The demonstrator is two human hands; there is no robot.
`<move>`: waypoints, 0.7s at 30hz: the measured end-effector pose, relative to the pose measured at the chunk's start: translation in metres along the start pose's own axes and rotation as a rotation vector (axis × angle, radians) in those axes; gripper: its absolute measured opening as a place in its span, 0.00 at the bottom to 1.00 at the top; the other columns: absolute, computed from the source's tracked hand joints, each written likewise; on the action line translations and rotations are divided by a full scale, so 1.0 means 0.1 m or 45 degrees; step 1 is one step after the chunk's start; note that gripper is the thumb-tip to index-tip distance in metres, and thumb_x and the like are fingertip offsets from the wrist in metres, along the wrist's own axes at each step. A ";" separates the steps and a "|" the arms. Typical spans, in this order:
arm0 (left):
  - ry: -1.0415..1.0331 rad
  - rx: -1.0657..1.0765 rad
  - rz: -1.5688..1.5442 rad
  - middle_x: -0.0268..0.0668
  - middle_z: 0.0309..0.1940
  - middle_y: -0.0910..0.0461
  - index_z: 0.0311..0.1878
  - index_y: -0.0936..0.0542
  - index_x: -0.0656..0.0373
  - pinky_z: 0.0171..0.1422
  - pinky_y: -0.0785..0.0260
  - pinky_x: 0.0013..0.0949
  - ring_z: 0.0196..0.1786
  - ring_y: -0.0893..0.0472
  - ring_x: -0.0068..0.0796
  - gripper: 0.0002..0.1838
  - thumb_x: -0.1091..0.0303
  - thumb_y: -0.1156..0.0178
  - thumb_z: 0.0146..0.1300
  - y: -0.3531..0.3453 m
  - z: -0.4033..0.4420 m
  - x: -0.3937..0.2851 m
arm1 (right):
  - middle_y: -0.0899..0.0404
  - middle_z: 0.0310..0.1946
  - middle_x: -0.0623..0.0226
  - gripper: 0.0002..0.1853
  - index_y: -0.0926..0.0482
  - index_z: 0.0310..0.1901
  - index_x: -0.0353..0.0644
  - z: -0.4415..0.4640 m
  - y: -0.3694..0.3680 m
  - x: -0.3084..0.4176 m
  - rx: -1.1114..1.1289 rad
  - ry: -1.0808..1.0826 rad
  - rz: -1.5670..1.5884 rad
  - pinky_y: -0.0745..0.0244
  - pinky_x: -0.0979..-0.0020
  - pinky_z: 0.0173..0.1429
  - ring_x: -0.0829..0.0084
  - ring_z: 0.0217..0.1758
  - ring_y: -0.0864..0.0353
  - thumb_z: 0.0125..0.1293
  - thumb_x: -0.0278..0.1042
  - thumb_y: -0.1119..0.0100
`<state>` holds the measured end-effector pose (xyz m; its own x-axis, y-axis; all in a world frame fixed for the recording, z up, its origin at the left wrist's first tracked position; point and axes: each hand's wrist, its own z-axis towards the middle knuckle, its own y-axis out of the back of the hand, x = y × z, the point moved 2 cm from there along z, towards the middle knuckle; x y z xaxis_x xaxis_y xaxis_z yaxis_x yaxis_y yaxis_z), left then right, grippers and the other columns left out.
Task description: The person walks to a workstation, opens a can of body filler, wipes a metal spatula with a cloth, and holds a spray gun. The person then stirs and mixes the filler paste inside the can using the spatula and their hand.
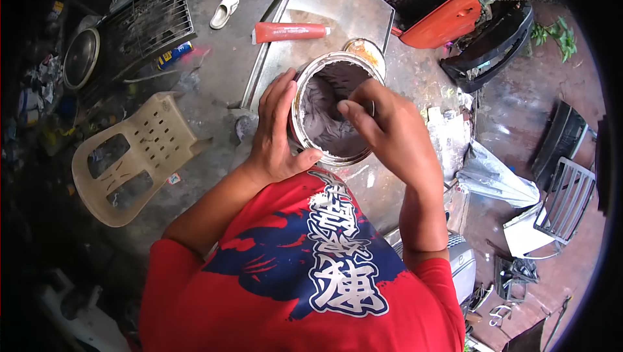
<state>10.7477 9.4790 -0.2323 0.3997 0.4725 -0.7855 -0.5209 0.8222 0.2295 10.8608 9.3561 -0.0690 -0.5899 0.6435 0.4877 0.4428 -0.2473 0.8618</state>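
Note:
A round open can (295,118) of thick grey-brown paste (328,115) stands tilted toward me at the middle of the view, its rim smeared. My left hand (279,128) grips the can's left side, the thumb along its near rim. Over the right side of the opening, my right hand (392,131) is closed around a thin tool; only a small shiny edge of it shows, and the rest is hidden by the hand and paste. Behind the can lies a round lid (376,60) with orange stains. A red tube (290,32) rests on a metal sheet (318,1) beyond.
To the left are a beige plastic chair (139,157), a blue can (174,55), a black grille (149,17) and a white shoe (224,11). A red panel (441,21), black car parts (487,53) and plastic sheeting (493,180) lie to the right.

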 end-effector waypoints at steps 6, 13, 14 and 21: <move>-0.023 -0.025 -0.063 0.63 0.75 0.43 0.79 0.47 0.67 0.80 0.49 0.56 0.76 0.39 0.62 0.53 0.31 0.46 0.68 -0.04 -0.02 0.03 | 0.19 0.31 0.60 0.13 0.22 0.42 0.39 -0.01 -0.02 -0.21 0.039 0.168 0.413 0.25 0.64 0.39 0.63 0.33 0.19 0.66 0.37 0.29; 0.026 -0.027 -0.119 0.65 0.75 0.44 0.78 0.48 0.69 0.80 0.49 0.56 0.76 0.39 0.63 0.54 0.30 0.46 0.67 -0.05 0.01 0.01 | 0.22 0.23 0.61 0.15 0.23 0.40 0.38 -0.02 0.35 0.11 -0.198 0.093 0.564 0.28 0.69 0.30 0.67 0.24 0.20 0.70 0.41 0.31; 0.032 -0.025 -0.129 0.65 0.76 0.44 0.78 0.48 0.69 0.80 0.49 0.57 0.76 0.39 0.63 0.54 0.30 0.46 0.67 -0.05 0.01 0.01 | 0.22 0.23 0.61 0.14 0.23 0.40 0.39 -0.01 0.35 0.13 -0.167 0.082 0.539 0.28 0.69 0.29 0.67 0.24 0.20 0.70 0.41 0.31; 0.036 -0.008 -0.092 0.65 0.75 0.44 0.78 0.47 0.69 0.80 0.49 0.56 0.76 0.39 0.63 0.54 0.31 0.46 0.67 -0.03 -0.03 0.02 | 0.22 0.26 0.46 0.20 0.27 0.43 0.37 0.14 -0.02 -0.12 0.020 -0.063 0.245 0.29 0.52 0.34 0.41 0.31 0.20 0.74 0.50 0.39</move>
<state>10.7477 9.4760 -0.2362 0.4149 0.4031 -0.8157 -0.4964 0.8516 0.1684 10.8769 9.3589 -0.0788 -0.4596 0.6204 0.6355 0.5547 -0.3582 0.7510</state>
